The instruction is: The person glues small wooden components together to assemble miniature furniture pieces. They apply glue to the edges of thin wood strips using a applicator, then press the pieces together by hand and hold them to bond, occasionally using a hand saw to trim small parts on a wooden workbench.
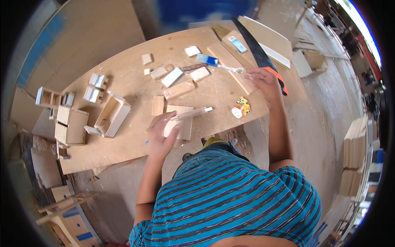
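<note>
My right hand [266, 84] is raised over the far right of the workbench [140, 152], its fingertips pinched at the near end of a long whitish strip-like thing [228, 68] with a blue end [207, 60]. What kind of thing it is, I cannot make out. My left hand [159, 133] is slightly blurred by motion, thumb and fingers apart, over the left side of a flat pale board [186, 128] near the front edge. Beside its fingertips lies a slim light stick [191, 114] with a white tip. Whether the fingers touch it is unclear.
A handsaw [251, 39] with an orange handle lies at the right, by a long plank [226, 61]. Several small wood blocks [179, 89] fill the middle. An open wooden box [113, 115] and small assembled pieces [72, 125] stand left. A white-and-yellow container [238, 111] sits near the front edge.
</note>
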